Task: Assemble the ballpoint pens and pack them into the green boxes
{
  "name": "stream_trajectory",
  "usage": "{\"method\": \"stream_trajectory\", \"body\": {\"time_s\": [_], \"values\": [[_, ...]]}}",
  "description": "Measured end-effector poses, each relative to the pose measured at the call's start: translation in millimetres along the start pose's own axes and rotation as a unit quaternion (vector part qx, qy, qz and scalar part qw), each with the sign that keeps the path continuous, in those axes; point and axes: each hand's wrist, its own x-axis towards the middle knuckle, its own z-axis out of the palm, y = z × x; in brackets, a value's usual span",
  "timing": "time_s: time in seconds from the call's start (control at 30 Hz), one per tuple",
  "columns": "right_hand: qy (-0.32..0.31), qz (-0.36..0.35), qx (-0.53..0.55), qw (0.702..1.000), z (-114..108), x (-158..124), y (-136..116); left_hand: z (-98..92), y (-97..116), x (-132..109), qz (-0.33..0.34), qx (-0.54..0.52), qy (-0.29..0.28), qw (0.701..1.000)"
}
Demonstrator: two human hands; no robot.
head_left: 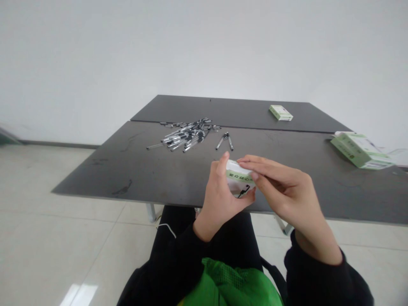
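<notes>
left hand and right hand — fingers closed on small box — pens lie heaped, untouched, mid-table

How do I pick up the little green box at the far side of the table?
Come from above and pinch the green-and-white box by its two long sides. It lies flat on the dark table, so your fingers can't easily get underneath it.

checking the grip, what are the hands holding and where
A small green-and-white cardboard box: the left hand cups its lower side, and the right hand lies across its top.
</notes>
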Motion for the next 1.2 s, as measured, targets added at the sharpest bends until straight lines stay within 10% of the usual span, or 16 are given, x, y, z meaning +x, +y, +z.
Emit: {"method": "stream_trajectory", "body": {"time_s": [0.37,0.7,1.07,1.2], "values": [[0.055,-0.047,-0.096,0.993,32.6,14.2,-15.6,-1.2,-0.5,-7.9,-0.057,-0.049,-0.045,0.996],[-0.008,-0.123,-0.182,0.976,22.9,-6.6,2.8,-3.7,-0.2,-0.7,0.023,-0.022,-0.038,0.999],[0.021,-0.037,-0.098,0.994,9.6,-30.9,18.7,0.2,-1.0,-3.6,-0.014,0.027,-0.043,0.999],[0.009,0.044,-0.012,0.999,16.5,-42.2,33.3,-8.4,-7.1,5.8,-0.087,-0.032,-0.124,0.988]]}}
